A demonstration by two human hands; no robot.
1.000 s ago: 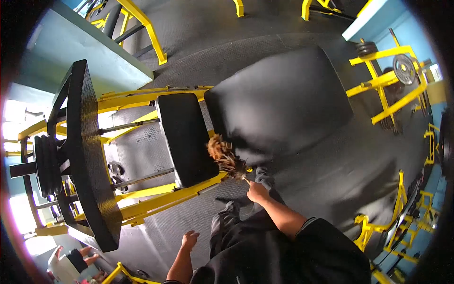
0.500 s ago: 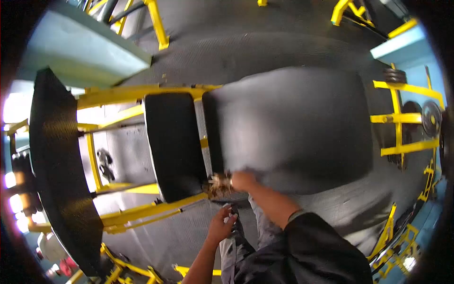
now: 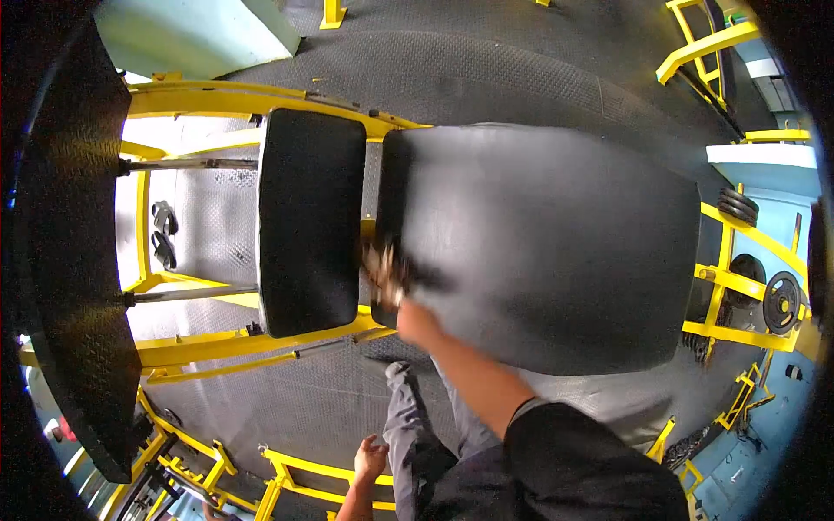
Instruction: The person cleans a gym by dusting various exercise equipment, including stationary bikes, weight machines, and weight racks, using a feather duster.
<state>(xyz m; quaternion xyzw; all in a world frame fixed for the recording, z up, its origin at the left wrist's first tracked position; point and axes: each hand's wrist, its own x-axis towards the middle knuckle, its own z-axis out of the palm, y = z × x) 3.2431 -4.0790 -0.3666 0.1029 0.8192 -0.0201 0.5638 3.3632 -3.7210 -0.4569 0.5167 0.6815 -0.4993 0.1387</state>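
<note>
I see a black footplate (image 3: 65, 260) on the left, within the yellow frame (image 3: 252, 343). Weight plates (image 3: 782, 300) hang at far right. Black rubber flooring (image 3: 486, 69) lies beyond.

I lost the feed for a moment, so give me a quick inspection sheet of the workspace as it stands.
Surface: black back pad and seat pad on a yellow frame.
Job's things: feather duster, blurred, at the gap between the pads.
Clutter: nothing seen.
Hands: right hand grips the duster; left hand hangs low, empty, fingers loose.
Cables: nothing seen.
Surroundings: black footplate, weight plates, rubber floor.
</note>
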